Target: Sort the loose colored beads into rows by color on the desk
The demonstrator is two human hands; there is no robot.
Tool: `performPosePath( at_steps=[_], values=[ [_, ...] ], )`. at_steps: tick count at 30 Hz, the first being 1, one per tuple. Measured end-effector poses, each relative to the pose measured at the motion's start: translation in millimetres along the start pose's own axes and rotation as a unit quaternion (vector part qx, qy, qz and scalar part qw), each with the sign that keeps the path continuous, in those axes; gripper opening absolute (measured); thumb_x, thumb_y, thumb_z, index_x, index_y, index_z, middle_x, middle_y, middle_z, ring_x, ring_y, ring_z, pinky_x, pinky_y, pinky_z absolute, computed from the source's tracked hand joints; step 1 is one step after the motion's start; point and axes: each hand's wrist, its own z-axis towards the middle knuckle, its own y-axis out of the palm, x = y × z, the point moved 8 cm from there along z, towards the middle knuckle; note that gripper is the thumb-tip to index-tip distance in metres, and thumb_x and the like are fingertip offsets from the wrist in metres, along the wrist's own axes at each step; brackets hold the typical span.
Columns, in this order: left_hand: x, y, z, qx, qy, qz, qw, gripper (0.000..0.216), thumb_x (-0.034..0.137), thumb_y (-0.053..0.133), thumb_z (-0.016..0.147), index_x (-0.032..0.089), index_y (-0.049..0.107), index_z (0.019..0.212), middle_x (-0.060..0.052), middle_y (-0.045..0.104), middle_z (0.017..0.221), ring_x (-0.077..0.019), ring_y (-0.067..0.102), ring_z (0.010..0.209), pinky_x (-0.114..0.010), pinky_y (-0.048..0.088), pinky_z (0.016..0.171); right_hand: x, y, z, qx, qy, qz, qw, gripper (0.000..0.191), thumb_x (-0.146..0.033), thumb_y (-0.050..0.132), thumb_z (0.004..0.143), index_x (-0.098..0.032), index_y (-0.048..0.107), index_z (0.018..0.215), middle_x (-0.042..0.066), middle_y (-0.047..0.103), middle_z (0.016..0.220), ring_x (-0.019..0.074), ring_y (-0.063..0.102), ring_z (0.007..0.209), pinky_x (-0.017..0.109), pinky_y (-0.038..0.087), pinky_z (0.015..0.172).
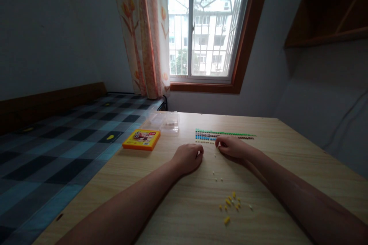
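Observation:
My right hand is at the right end of a row of tiny pale yellow pieces, its thumb and fingers pinched together. Whatever sits between those fingertips is too small to make out. To the left, my left hand rests on the table with its fingers curled closed; their inside is hidden. Above the pale row run straight rows of small green pieces, dark brown pieces and blue pieces. A few loose pale pieces lie below the hands, and loose yellow pieces are scattered nearer me.
An orange-and-yellow box lies at the table's left edge, with a clear plastic case behind it. The wooden table adjoins a bed with a checked cover. A curtain hangs beside the window.

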Motion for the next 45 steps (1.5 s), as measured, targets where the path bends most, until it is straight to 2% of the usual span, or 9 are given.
performPosePath(
  at_steps=[11, 20, 38, 45],
  values=[
    [1.8, -0.6, -0.2, -0.008, -0.014, 0.006, 1.0, 0.019, 0.026, 0.05, 0.085, 0.023, 0.068, 0.09, -0.004, 0.072, 0.088, -0.0191, 0.065, 0.081, -0.027, 0.047, 0.072, 1.4, 2.6, 1.3, 0.017, 0.01, -0.014, 1.0, 0.017, -0.018, 0.053, 0.078, -0.021, 0.064, 0.09, -0.001, 0.064, 0.074, 0.0134, 0.054, 0.067, 0.023, 0.033, 0.062],
    [1.1, 0.3, -0.1, -0.003, 0.0, 0.012, 1.0, 0.018, 0.025, 0.05, 0.083, 0.024, 0.067, 0.089, -0.003, 0.072, 0.088, -0.0192, 0.064, 0.078, -0.027, 0.045, 0.069, 1.6, 4.1, 0.9, 0.021, 0.029, -0.029, 0.999, 0.017, -0.02, 0.053, 0.08, -0.022, 0.064, 0.093, -0.001, 0.063, 0.071, 0.0139, 0.054, 0.066, 0.023, 0.032, 0.063],
    [1.7, 2.1, 1.1, -0.01, 0.01, 0.025, 1.0, 0.019, 0.027, 0.047, 0.086, 0.024, 0.066, 0.09, -0.002, 0.072, 0.089, -0.0188, 0.064, 0.079, -0.027, 0.045, 0.069, -1.0, 4.5, -0.4, 0.038, 0.075, -0.062, 0.995, 0.02, -0.023, 0.051, 0.083, -0.022, 0.064, 0.098, 0.001, 0.067, 0.078, 0.0141, 0.055, 0.068, 0.024, 0.028, 0.06],
    [1.2, 2.1, 0.9, -0.005, 0.006, 0.028, 1.0, 0.019, 0.028, 0.048, 0.087, 0.024, 0.066, 0.089, -0.002, 0.072, 0.088, -0.0188, 0.065, 0.079, -0.027, 0.045, 0.068, -0.9, 4.5, -0.9, 0.052, 0.07, -0.065, 0.994, 0.019, -0.024, 0.051, 0.083, -0.023, 0.063, 0.097, 0.001, 0.067, 0.078, 0.0143, 0.056, 0.067, 0.024, 0.027, 0.06]
  ],
)
